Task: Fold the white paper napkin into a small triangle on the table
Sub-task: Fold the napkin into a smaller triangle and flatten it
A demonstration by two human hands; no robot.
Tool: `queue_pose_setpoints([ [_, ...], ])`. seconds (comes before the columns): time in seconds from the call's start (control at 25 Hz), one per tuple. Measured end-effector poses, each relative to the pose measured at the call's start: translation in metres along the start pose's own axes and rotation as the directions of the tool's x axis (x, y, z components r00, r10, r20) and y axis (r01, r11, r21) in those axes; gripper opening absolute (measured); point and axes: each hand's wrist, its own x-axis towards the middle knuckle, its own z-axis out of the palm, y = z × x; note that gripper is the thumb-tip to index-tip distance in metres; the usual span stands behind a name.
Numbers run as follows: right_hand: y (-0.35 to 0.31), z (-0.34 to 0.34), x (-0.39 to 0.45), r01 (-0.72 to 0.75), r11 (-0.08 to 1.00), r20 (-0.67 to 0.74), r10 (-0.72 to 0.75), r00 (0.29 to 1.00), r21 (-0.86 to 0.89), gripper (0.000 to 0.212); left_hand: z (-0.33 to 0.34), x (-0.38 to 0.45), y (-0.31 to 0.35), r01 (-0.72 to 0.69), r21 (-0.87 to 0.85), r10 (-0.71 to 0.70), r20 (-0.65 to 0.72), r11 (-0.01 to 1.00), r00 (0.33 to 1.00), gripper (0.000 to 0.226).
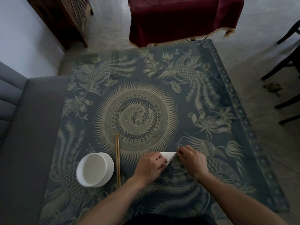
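Note:
The white paper napkin [168, 156] lies folded into a small triangular shape on the patterned blue table [178, 98], near its front edge and right of centre. My left hand [150, 165] covers the napkin's left part, fingers curled and pressing on it. My right hand [193, 160] pinches the napkin's right corner with its fingertips. Only a small wedge of the napkin shows between the two hands.
A white bowl [95, 170] stands at the front left of the table. A pair of wooden chopsticks [118, 159] lies just right of it, pointing away from me. A grey sofa [24, 127] is at the left, dark chair legs [285, 88] at the right, a maroon-covered table [178, 20] beyond.

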Motion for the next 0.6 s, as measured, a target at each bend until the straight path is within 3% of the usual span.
queue_pose_setpoints([
  [0.12,0.002,0.001,0.000,0.035,0.999,-0.050,-0.035,0.998,-0.001,0.009,0.006,-0.006,0.000,-0.002,0.034,0.000,0.054,0.999,0.999,0.025],
  [0.2,0.004,0.004,-0.005,0.195,0.979,-0.081,-0.199,0.977,-0.056,0.027,0.009,-0.011,-0.003,-0.006,0.056,0.001,0.088,0.998,0.996,0.029],
  [0.32,-0.001,0.011,-0.016,0.437,0.895,0.018,-0.437,0.899,-0.094,0.054,0.011,-0.016,-0.008,-0.029,0.069,0.020,0.121,0.997,0.992,0.035],
  [0.48,-0.012,0.019,-0.026,0.461,0.871,0.219,-0.423,0.879,-0.172,0.065,0.012,-0.026,-0.012,-0.048,0.054,0.043,0.093,0.997,0.995,0.032],
  [0.6,-0.009,0.022,-0.029,0.445,0.875,0.288,-0.383,0.878,-0.191,0.071,0.014,-0.042,-0.016,-0.092,0.086,0.081,0.123,0.992,0.989,0.036],
])
